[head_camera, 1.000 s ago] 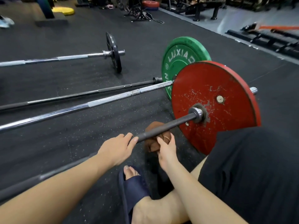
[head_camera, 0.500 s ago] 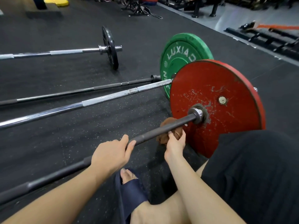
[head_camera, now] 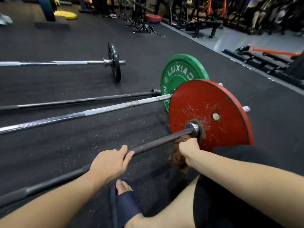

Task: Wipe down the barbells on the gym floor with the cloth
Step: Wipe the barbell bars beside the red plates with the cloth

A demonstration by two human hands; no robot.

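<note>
You are crouched on a black rubber floor (head_camera: 82, 145) flecked with white, and racks (head_camera: 141, 18) and a bench (head_camera: 204, 25) line the far side of the room, where a paler grey strip of flooring runs. Four bars lie roughly side by side in front of you: a chrome barbell (head_camera: 57, 63) with a small black plate (head_camera: 114, 63) farthest off, then a bare black bar (head_camera: 82, 100), then a chrome bar (head_camera: 98, 111) with a green plate (head_camera: 179, 71), and nearest you the dark barbell (head_camera: 156, 142) with a scuffed red plate (head_camera: 213, 102). Your left hand (head_camera: 109, 162) lies over the dark barbell's shaft, fingers curled across the top and thumb beneath. Your right hand (head_camera: 189, 148) is clenched on the brown cloth (head_camera: 176, 159), pressing it against the shaft just beside the collar at the red plate; the loose end hangs below your wrist. Whether those fingers wrap the shaft too, you cannot tell.
</note>
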